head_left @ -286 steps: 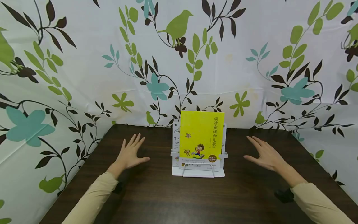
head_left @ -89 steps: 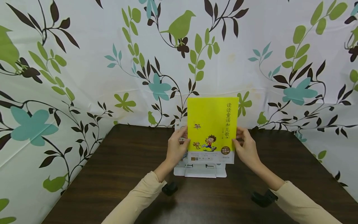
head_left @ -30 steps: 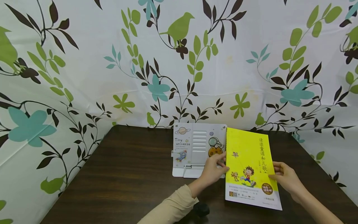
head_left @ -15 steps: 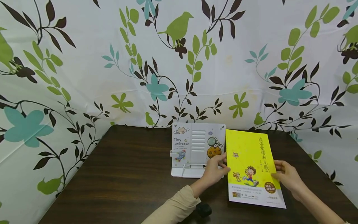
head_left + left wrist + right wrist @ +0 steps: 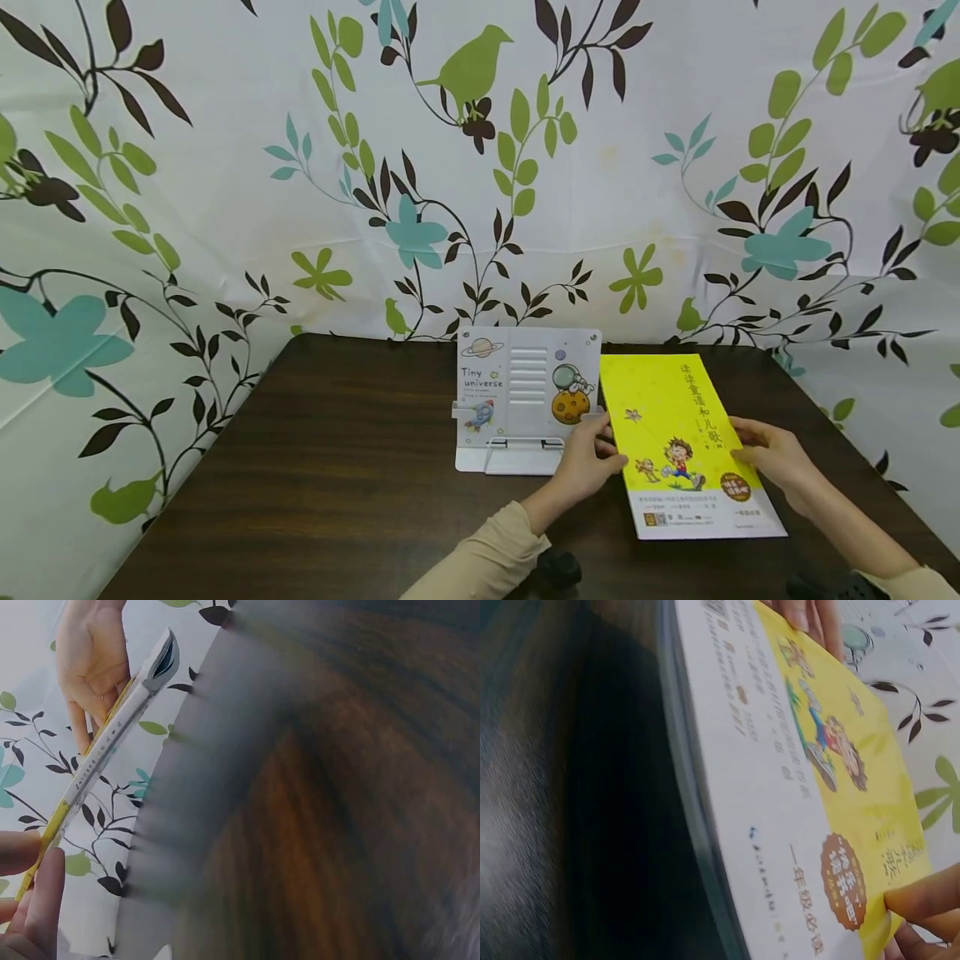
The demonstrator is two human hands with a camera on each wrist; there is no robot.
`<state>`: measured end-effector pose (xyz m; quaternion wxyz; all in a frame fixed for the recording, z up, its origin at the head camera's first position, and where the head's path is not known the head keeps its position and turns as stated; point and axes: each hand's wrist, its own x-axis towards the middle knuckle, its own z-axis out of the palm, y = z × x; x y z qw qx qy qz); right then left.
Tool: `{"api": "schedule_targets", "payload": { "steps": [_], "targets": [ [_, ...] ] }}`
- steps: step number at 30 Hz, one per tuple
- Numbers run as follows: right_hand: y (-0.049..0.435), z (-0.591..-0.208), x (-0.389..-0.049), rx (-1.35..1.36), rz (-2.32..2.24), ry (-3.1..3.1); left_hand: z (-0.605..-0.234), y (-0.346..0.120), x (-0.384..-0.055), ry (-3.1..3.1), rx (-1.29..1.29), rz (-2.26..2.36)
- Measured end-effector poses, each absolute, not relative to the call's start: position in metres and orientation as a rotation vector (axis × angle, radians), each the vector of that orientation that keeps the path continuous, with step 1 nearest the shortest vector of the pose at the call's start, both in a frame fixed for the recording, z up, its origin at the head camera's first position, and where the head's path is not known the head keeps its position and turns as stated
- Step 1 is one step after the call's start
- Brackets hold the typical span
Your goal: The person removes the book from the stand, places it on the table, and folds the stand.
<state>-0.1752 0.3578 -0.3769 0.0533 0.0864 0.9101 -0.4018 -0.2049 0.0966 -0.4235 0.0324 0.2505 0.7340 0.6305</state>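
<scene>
A yellow book (image 5: 660,417) with a white lower band and a cartoon running child is held tilted just right of the book stand (image 5: 530,375). My left hand (image 5: 588,458) pinches its left edge, thumb on the cover. On the opposite edge my right hand (image 5: 776,457) pinches it, thumb on top and fingers underneath. The left wrist view catches the book (image 5: 90,761) edge-on, its lower pages slightly parted. Close up in the right wrist view, the cover (image 5: 810,765) faces up, with the right thumb near the round brown badge. The white stand bears planet, rocket and astronaut drawings.
A dark wooden table (image 5: 337,483) lies beneath everything. Behind its far edge hangs a white cloth (image 5: 585,183) printed with birds, leaves and flowers. A wire rest (image 5: 525,457) juts out at the stand's front.
The book has left the stand, lifted by both hands and carried right. Over the last second its top edge has lowered and its bottom has shifted further right. The stand stays put.
</scene>
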Motion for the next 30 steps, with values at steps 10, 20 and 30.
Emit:
{"api": "schedule_targets", "payload": {
  "steps": [10, 20, 30],
  "targets": [
    [0.374, -0.389, -0.190, 0.271, -1.209, 2.658, -0.435, 0.113, -0.203, 2.253, 0.677, 1.924],
    [0.387, -0.394, -0.195, 0.309, -1.171, 2.650, -0.439, 0.124, -0.206, 2.249, 0.578, 1.913],
    [0.400, -0.400, -0.200, 0.331, -1.223, 2.528, -0.441, 0.124, -0.205, 2.284, 0.615, 1.820]
  ]
}}
